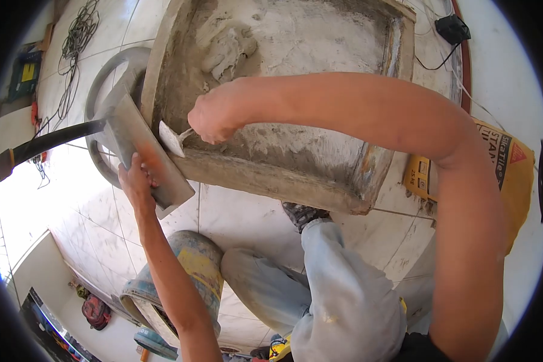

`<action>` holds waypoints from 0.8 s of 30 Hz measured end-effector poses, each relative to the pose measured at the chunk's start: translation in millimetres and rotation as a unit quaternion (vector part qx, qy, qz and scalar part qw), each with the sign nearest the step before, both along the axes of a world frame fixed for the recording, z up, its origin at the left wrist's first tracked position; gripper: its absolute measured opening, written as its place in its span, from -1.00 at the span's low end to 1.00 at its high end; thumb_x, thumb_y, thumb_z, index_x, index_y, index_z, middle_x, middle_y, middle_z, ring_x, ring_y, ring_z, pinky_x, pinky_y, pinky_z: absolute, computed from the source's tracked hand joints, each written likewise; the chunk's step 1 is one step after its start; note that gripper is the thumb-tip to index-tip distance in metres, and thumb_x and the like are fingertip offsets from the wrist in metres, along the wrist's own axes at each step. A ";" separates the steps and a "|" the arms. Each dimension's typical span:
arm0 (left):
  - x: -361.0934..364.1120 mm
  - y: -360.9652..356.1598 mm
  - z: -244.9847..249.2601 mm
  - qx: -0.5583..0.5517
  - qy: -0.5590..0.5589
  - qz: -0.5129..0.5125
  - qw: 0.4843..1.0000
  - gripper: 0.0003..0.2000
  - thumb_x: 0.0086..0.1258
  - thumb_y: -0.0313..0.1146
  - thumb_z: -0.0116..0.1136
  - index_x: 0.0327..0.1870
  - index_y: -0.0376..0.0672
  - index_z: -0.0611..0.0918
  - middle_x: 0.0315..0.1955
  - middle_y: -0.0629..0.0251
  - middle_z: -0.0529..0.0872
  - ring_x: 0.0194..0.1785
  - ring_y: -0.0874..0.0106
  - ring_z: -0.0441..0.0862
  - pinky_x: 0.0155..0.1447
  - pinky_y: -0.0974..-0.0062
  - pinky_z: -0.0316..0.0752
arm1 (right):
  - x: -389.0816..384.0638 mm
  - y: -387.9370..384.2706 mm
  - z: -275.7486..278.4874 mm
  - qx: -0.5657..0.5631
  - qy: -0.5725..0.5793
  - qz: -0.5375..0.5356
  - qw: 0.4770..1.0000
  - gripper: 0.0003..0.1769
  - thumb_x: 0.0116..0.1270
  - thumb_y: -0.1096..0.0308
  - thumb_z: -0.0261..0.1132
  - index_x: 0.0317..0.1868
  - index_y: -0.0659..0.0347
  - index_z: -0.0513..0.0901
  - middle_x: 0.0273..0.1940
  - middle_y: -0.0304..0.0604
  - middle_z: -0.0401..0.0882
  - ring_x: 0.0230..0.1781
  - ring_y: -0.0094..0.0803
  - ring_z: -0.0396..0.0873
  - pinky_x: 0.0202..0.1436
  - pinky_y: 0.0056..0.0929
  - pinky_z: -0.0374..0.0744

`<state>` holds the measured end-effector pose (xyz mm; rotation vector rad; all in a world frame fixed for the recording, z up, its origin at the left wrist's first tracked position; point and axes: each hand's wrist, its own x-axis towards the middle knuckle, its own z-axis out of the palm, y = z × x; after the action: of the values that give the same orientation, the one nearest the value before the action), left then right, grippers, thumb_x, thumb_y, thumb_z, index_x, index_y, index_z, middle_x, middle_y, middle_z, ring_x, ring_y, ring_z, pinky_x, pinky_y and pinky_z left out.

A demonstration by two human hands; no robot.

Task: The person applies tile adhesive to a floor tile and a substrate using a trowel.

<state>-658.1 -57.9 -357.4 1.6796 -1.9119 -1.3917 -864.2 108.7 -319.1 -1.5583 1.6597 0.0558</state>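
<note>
hands, two, bare, set apart, each clamped on its own tool.
- right hand point(214, 117): fist closed round the handle of a small trowel point(171, 139), over the near left wall of the mortar tub point(271, 175). blade pale and pointed; long axis runs right to left, tip toward the board and just beside it.
- left hand point(137, 181): fingers wrapped on the near edge of a flat board point(140, 142), left of the tub. long axis runs diagonally, far left to near right; face smeared grey.
- mortar tub: large, rectangular, on the tiled floor point(241, 217); lump of wet mortar point(229, 48) at its far side.
- bucket point(190, 265): stained, near, below the left forearm.
- yellow bag point(510, 163): right of the tub.
- cables point(78, 30): far left, on the floor.
</note>
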 end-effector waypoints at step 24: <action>0.0 0.4 4.3 0.005 -0.013 -0.015 1.000 -0.78 0.46 -0.22 0.08 -0.16 -0.20 0.42 -0.64 0.43 0.34 -0.67 0.59 0.27 -0.61 0.54 0.26 | -11.6 -0.3 0.7 0.023 0.029 -0.041 0.998 -0.65 0.42 0.13 0.19 -0.19 0.30 0.67 -0.34 0.02 0.72 -0.37 -0.15 0.72 -0.31 -0.09 0.63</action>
<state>-658.1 -57.5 -353.1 1.6891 -1.9540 -1.3991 -875.8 108.4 -318.5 -1.4653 1.7527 0.0965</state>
